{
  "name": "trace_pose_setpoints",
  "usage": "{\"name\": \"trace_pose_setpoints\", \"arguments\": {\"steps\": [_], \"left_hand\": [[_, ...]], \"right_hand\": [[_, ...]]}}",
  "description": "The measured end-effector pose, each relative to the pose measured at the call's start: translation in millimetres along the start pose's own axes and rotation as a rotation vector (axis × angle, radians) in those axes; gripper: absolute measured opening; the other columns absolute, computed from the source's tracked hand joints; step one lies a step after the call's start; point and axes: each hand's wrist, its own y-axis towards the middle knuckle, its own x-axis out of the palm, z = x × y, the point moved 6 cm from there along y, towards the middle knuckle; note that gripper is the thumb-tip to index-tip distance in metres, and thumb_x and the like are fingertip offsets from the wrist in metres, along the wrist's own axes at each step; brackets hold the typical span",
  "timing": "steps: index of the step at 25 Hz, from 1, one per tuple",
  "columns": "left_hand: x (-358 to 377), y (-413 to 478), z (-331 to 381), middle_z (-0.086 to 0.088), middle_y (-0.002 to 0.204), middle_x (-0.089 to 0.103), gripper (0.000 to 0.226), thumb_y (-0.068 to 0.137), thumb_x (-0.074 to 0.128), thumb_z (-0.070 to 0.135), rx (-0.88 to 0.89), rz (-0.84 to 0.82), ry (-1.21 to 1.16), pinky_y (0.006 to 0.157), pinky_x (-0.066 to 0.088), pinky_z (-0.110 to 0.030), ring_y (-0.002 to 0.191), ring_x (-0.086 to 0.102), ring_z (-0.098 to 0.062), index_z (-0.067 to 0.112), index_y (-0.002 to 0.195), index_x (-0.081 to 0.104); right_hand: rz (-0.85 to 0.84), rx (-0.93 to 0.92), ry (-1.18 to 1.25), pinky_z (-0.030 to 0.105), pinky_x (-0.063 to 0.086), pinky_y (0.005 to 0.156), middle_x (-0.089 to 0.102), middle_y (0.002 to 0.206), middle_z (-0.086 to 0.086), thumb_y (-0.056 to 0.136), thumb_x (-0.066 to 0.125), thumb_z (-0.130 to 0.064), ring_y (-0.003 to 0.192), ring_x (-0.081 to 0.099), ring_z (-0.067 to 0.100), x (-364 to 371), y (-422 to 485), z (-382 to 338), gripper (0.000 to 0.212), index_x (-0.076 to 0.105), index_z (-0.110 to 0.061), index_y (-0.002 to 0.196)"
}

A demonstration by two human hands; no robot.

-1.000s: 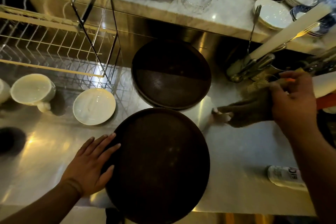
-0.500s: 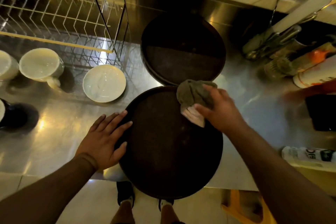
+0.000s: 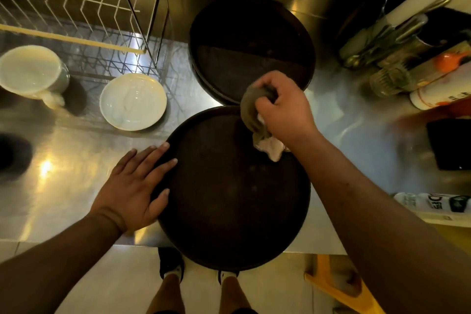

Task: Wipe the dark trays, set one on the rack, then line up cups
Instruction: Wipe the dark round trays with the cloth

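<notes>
Trays were our concern: near tray (image 3: 229,199) overhung the counter edge (image 3: 76,234); our left hand (image 3: 132,186) lay flat on its rim, right hand (image 3: 283,109) clenched the cloth (image 3: 251,112). Hard wiping could tip it.

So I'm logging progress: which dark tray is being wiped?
The near tray, overhanging the counter edge: the right hand presses the cloth on it. The far tray lies untouched.

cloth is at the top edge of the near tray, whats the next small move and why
Probably sweep the cloth toward the body across the near tray. The right hand holds it bunched at the far rim, most of the surface lies unwiped below, and the left hand steadies the left rim.
</notes>
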Motion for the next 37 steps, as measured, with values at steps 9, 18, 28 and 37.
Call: {"name": "trace_pose_setpoints", "arguments": {"steps": [9, 18, 28, 37], "left_hand": [[0, 1, 1, -0.003, 0.171, 0.020, 0.067, 0.091, 0.037, 0.055, -0.009, -0.031, 0.015, 0.127, 0.016, -0.049, 0.153, 0.028, -0.028, 0.027, 0.151, 0.046], [-3, 2, 5, -0.028, 0.133, 0.061, 0.065, 0.087, 0.040, 0.046, 0.014, 0.046, 0.039, 0.119, 0.030, -0.061, 0.130, 0.052, -0.045, 0.001, 0.128, 0.064], [-4, 1, 1, -0.011, 0.166, 0.031, 0.069, 0.086, 0.040, 0.046, 0.002, -0.005, -0.027, 0.123, 0.024, -0.055, 0.149, 0.036, -0.032, 0.013, 0.145, 0.053], [-6, 0, 2, -0.012, 0.165, 0.035, 0.068, 0.086, 0.040, 0.045, 0.003, -0.012, -0.009, 0.124, 0.022, -0.054, 0.150, 0.034, -0.032, 0.014, 0.146, 0.052]], "right_hand": [[-0.400, -0.050, -0.623, 0.052, 0.047, 0.096, 0.047, 0.136, 0.013, 0.087, 0.058, -0.056, 0.116, 0.048, 0.039, 96, -20, 1, 0.059, 0.047, -0.032, 0.140], [-0.266, -0.339, -0.233, 0.049, 0.053, 0.085, 0.047, 0.126, 0.017, 0.083, 0.069, -0.034, 0.102, 0.055, 0.040, 177, -73, -66, 0.049, 0.060, -0.024, 0.130], [-0.333, -0.177, -0.577, 0.030, 0.043, 0.060, 0.051, 0.107, 0.005, 0.076, 0.072, -0.025, 0.081, 0.062, 0.027, 58, -44, 62, 0.045, 0.050, -0.033, 0.115], [-0.078, -0.105, -0.103, 0.029, 0.052, 0.066, 0.051, 0.105, -0.003, 0.073, 0.067, -0.035, 0.080, 0.061, 0.020, 68, -59, -19, 0.041, 0.055, -0.036, 0.112]]}}
